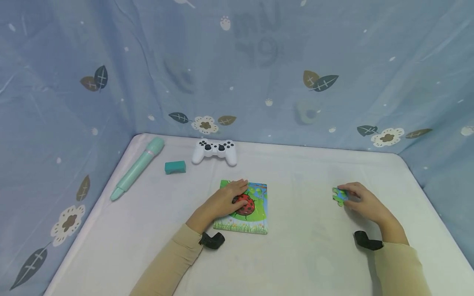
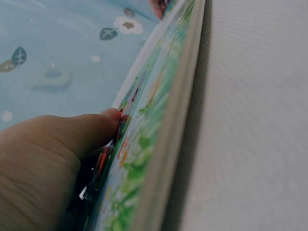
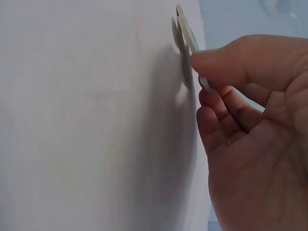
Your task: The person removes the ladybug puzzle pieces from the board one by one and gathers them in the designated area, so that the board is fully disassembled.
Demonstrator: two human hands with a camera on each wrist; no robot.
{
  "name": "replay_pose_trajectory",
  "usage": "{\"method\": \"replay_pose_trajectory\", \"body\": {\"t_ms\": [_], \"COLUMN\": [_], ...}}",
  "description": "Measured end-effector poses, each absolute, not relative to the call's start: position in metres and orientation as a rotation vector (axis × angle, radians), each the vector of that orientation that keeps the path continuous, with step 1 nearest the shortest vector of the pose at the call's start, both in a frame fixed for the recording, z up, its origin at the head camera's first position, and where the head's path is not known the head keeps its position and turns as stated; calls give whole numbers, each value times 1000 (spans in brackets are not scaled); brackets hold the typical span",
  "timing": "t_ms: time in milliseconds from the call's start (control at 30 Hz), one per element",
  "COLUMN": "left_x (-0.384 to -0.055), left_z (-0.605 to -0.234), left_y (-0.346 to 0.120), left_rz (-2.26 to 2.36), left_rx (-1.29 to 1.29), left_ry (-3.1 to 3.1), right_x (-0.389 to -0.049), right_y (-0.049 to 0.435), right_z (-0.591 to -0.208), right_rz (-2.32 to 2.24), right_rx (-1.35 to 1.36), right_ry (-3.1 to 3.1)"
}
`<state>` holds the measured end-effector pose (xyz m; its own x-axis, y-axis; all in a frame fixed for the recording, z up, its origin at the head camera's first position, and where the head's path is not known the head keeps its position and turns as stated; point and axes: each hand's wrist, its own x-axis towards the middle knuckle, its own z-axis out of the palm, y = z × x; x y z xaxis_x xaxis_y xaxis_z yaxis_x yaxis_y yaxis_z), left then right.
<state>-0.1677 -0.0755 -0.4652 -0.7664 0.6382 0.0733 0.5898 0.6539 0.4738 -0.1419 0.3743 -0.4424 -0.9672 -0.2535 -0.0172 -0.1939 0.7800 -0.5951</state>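
A ladybug jigsaw puzzle board (image 1: pixel 255 224) with green grass and blue sky lies on the white table. My left hand (image 1: pixel 224 200) rests on its left part, fingers extended across the picture and the thumb touching the ladybug. Seen from the left wrist, the thumb (image 2: pixel 98 127) lies on the picture near the board's thick pale edge (image 2: pixel 166 159). Over at the right, my right hand (image 1: pixel 364 203) pinches a green and blue jigsaw piece (image 1: pixel 338 197) between thumb and fingers. In the right wrist view the piece (image 3: pixel 185 29) is tilted edge-on, close over the tabletop, with its shadow beside it.
A white game controller (image 1: pixel 214 151) lies behind the puzzle. To its left are a small teal block (image 1: pixel 175 167) and a long mint-green pen-shaped object (image 1: pixel 137 169) near the table's left edge. A blue patterned cloth (image 1: pixel 237 74) hangs around the table.
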Motion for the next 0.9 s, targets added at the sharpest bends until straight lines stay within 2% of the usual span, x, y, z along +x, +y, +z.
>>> {"method": "replay_pose_trajectory", "body": {"t_ms": [400,667,900], "left_x": [-168,-169,-171], "left_z": [-466,-464,-455], "left_y": [-76,-76,-90], "left_rz": [743,750,756], "left_rx": [1045,1050,1026], "left_ry": [2766,2769,2745], "right_x": [-139,-132,-129], "right_y": [383,386,362], "right_z": [-448,-443,-434], "right_rz": [-1074,-1071,-1226], "right_rx": [-441,-215,-336], "right_ry": [2846,2800,2830]}}
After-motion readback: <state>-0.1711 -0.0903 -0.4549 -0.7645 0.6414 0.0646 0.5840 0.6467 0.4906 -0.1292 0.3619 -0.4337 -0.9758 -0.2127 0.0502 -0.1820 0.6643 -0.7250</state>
